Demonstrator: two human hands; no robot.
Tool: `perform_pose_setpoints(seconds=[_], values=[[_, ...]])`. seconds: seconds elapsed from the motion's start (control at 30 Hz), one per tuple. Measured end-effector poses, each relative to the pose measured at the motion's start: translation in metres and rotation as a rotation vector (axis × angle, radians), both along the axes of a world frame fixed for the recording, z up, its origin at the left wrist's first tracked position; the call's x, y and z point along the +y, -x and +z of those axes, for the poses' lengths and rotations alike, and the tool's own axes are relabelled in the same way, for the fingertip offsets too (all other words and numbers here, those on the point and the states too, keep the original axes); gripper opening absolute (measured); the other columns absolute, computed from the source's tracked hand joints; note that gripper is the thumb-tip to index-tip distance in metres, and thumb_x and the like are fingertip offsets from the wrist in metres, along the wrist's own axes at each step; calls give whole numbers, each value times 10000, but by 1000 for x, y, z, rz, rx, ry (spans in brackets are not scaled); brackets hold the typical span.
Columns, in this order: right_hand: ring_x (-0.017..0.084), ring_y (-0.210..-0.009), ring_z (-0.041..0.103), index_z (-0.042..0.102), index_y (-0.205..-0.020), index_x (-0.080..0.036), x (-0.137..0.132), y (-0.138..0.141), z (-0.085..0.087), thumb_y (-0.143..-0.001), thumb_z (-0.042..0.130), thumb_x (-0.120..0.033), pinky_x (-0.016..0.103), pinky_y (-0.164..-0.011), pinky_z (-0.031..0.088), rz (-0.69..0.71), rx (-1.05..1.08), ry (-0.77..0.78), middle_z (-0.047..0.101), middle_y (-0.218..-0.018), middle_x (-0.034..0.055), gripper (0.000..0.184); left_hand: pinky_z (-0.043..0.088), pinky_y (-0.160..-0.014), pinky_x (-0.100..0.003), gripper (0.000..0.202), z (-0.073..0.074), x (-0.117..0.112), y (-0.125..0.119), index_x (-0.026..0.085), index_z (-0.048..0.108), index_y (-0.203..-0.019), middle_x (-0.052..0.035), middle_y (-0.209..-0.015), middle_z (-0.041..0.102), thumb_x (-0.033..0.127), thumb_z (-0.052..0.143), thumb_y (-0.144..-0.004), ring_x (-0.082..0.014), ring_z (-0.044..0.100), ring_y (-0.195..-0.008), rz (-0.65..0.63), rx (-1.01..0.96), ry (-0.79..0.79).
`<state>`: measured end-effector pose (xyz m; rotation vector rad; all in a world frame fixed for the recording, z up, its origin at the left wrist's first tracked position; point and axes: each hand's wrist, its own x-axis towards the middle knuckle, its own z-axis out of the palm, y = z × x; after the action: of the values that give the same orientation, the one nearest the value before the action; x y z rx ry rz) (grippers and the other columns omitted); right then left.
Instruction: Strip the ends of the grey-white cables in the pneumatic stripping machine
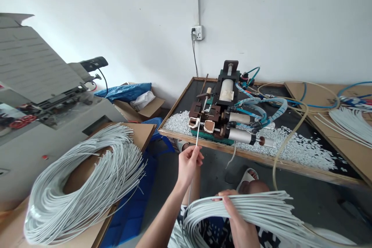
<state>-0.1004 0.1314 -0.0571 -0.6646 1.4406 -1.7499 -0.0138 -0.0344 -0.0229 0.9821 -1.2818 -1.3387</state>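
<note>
My left hand pinches one white cable, whose far end sits in the jaws of a pneumatic wire-stripping machine. In my lap, my right hand wraps round a bundle of white cables, thumb on top. The bundle's cut ends point right, and its other side curves down to the left. Two metal cylinders with blue hoses stick out from the machine's right side. Small white insulation scraps lie heaped around its base.
A wooden-edged table carries the machine. Left, a big coil of white cables rests on cardboard beside a grey machine. More cables lie on cardboard at right. A yellowish hose hangs over the table's front edge.
</note>
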Motion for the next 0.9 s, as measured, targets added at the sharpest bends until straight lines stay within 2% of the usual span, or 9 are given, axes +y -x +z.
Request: perform_pose_setpoints(seconds=[0.17, 0.4, 0.53, 0.77, 0.9], values=[[253, -838, 699, 740, -817, -244, -2, -1, 8, -831, 736, -615, 356, -867, 505, 16, -56, -12, 738, -840, 19, 371, 422, -487, -215, 425, 4, 10, -4, 123, 772, -932, -29, -626, 648, 539, 683, -908, -110, 529, -508, 33, -87, 130], [251, -820, 700, 731, -820, -241, -3, 2, 8, -823, 748, -602, 361, -841, 527, -7, -96, -18, 740, -835, 23, 361, 406, -444, -218, 503, -10, -11, 6, 119, 748, -833, -69, -673, 717, 621, 733, -802, -117, 569, -445, 80, -62, -22], [246, -842, 693, 716, -839, -247, -1, 4, 2, -837, 740, -572, 364, -864, 535, -22, -112, -27, 744, -859, 15, 325, 426, -462, -215, 478, -10, -14, 10, 125, 745, -819, -74, -683, 731, 601, 711, -841, -127, 609, -458, 45, -87, -37], [268, -887, 698, 717, -840, -246, -2, 6, -6, -837, 734, -577, 393, -905, 530, -82, -61, -41, 747, -922, 32, 331, 432, -473, -217, 442, -12, -14, 13, 141, 735, -781, -54, -645, 720, 569, 689, -883, -129, 611, -465, 65, -77, -22], [264, -896, 695, 713, -851, -248, -4, 6, -6, -841, 730, -590, 395, -907, 530, -56, -84, -43, 754, -923, 32, 343, 433, -490, -218, 436, -15, -17, 12, 140, 741, -802, -52, -658, 728, 562, 679, -892, -127, 625, -477, 51, -91, -39]])
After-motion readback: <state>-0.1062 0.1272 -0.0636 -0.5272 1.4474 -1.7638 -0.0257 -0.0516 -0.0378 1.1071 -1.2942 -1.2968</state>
